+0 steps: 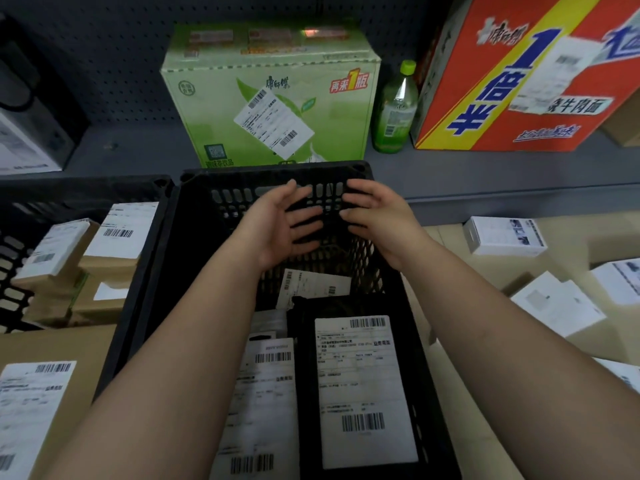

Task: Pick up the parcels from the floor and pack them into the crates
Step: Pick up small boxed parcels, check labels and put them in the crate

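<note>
Forearms hide part of middle crate [149, 271]; parcel labels blurred, unreadable. Left crate [17, 244] cut off at frame edge, brown parcels [52, 261] inside. Left hand [277, 223] and right hand [377, 220] over middle crate's far end, fingers spread, holding nothing. Black parcel [363, 386] lies in middle crate. White parcels [504, 235] on floor, right. Green box [270, 95], bottle [394, 109], red box [519, 74] on shelf behind.
</note>
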The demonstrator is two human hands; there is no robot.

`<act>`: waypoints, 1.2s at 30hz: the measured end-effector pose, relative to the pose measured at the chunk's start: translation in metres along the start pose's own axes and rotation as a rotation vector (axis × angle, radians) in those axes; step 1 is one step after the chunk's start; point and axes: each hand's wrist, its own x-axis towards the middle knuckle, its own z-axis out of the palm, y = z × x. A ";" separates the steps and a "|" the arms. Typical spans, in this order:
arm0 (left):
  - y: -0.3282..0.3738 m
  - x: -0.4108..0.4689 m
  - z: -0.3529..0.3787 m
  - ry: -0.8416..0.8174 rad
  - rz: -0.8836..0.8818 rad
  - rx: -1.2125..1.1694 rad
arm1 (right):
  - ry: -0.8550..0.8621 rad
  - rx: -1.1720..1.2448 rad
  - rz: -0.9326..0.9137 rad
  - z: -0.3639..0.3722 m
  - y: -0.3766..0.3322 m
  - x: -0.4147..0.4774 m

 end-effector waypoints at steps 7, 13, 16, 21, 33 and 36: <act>-0.001 -0.011 0.067 -0.006 0.066 -0.042 | -0.055 0.072 -0.032 -0.070 -0.026 -0.019; -0.033 -0.001 0.157 -0.082 0.092 0.164 | 0.100 -0.063 -0.067 -0.158 -0.019 -0.037; -0.059 0.008 0.195 -0.113 0.048 0.246 | 0.217 -0.108 -0.044 -0.195 0.013 -0.048; -0.104 0.023 0.233 -0.154 -0.057 0.275 | 0.330 -0.090 0.090 -0.255 0.068 -0.072; -0.185 0.051 0.260 -0.177 -0.252 0.372 | 0.390 -0.126 0.431 -0.328 0.158 -0.103; -0.203 0.057 0.265 -0.116 -0.282 0.335 | 0.374 -0.137 0.480 -0.335 0.172 -0.105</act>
